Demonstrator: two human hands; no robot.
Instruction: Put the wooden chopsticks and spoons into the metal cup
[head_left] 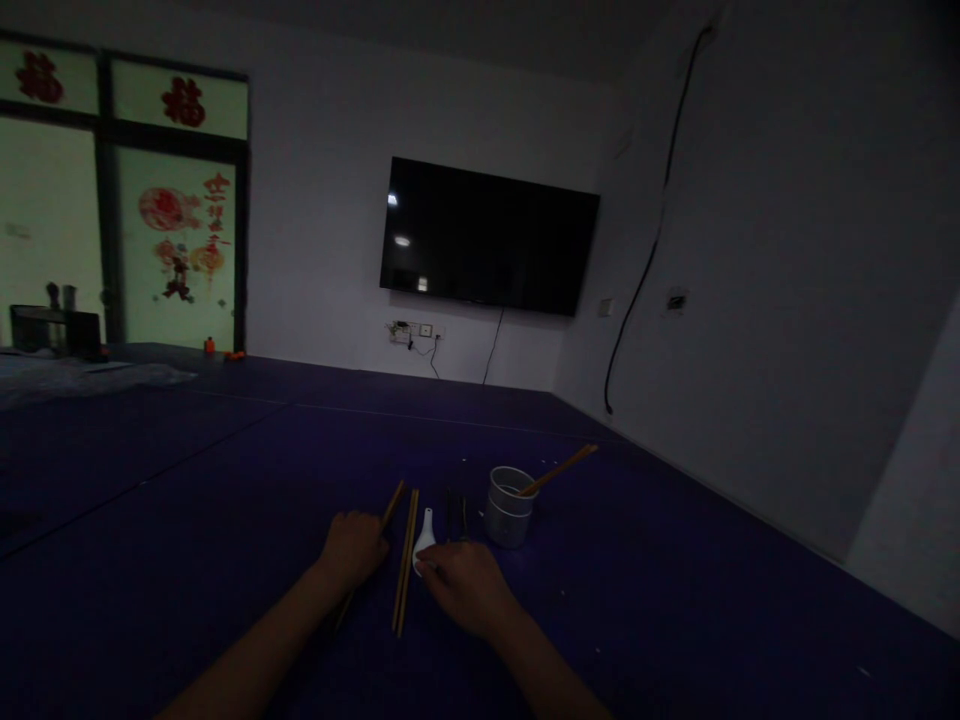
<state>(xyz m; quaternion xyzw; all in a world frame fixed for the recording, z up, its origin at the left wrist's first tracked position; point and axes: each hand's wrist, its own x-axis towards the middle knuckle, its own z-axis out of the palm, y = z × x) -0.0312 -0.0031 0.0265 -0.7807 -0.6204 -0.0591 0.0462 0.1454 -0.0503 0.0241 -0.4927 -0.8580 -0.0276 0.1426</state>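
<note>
Head view: white spoon (425, 538) lies lengthwise, handle (428, 518) pointing away.

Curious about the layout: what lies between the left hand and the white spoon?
A pair of chopsticks lies between the left hand and the white spoon, seen in the head view.

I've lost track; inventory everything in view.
Spoon: one, white, centre
Inner chopsticks: two, tan, left of spoon
Outer chopsticks: unclear, tan, further left
Slim utensils: unclear, dark, beside spoon
Cup: one, grey, right
Leaning chopsticks: unclear, tan, in cup
Television: one, black, ahead
Sockets: several, white, below television
Cable: one, black, right
Door decorations: several, red, left
Small objects: two, orange, left
Plastic sheet: one, clear, left
Rack: one, black, leftmost
Tabletop: one, purple, beneath
Left hand: one, over outer chopsticks
Right hand: one, touching spoon
</note>
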